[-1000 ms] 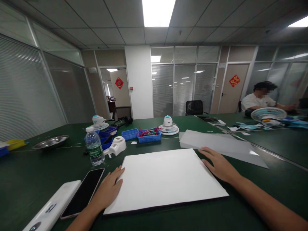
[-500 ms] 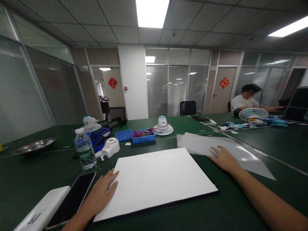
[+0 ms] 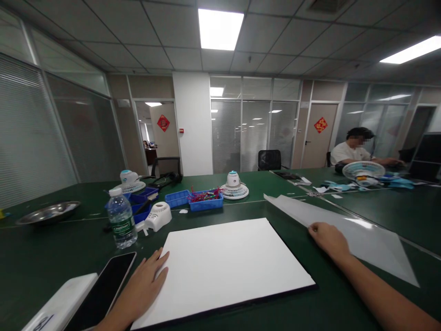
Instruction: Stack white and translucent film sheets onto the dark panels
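Note:
A white sheet point(image 3: 223, 266) lies on a dark board in front of me, its dark edge showing along the front and right. Across its left edge my left hand point(image 3: 148, 280) rests flat, fingers stretched out. My right hand point(image 3: 329, 239) is closed, its fingers curled at the near edge of a translucent plastic sheet point(image 3: 365, 239). That plastic sheet lies slanted to the right of the white one, a ceiling light reflecting on it. My right fingertips are partly hidden.
On the left are a phone point(image 3: 103, 289), a white box point(image 3: 62, 301), a water bottle point(image 3: 121, 220) and a steel dish point(image 3: 50, 213). Further back stand a blue tray point(image 3: 206, 203) of wires, a small fan point(image 3: 233, 187) and a white housing point(image 3: 159, 216). A person point(image 3: 354, 149) sits at back right.
My right hand has gone from spread fingers to a closed grip. The plastic sheet has shifted right and turned. My left hand stays on the white sheet.

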